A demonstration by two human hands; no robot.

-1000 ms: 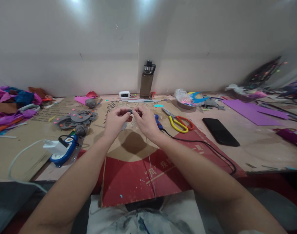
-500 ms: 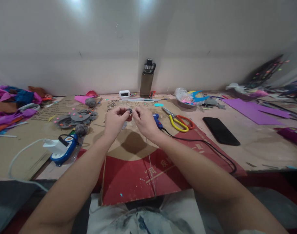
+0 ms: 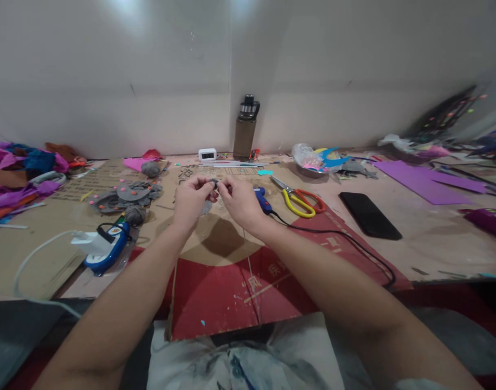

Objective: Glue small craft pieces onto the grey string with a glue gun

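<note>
A small dark grey piece (image 3: 215, 183) is pinched between my two hands, above the brown and red cardboard (image 3: 227, 295). My left hand (image 3: 192, 201) is closed on it with thumb and fingertips. From the other side, the fingertips of my right hand (image 3: 240, 203) are pressed together at the same piece, whose kind is too small to make out. Just right of my right hand lies a blue glue gun (image 3: 264, 199), partly hidden behind it. Orange and yellow handled scissors (image 3: 298, 203) rest farther right. A small clear disc (image 3: 207, 207) sits under my left fingers.
Grey cutouts with coloured dots (image 3: 128, 196) and grey yarn balls (image 3: 135, 215) lie left, near a blue power strip (image 3: 109, 249). A bottle (image 3: 245, 130) and white clock (image 3: 207, 155) stand at the back. To the right are a bowl (image 3: 313, 172), phone (image 3: 368, 215) and purple sheets (image 3: 422, 184).
My hands stay together at the small grey piece, with only a slight shift of the fingers. The whole view has moved a little; the things on the table lie as before.
</note>
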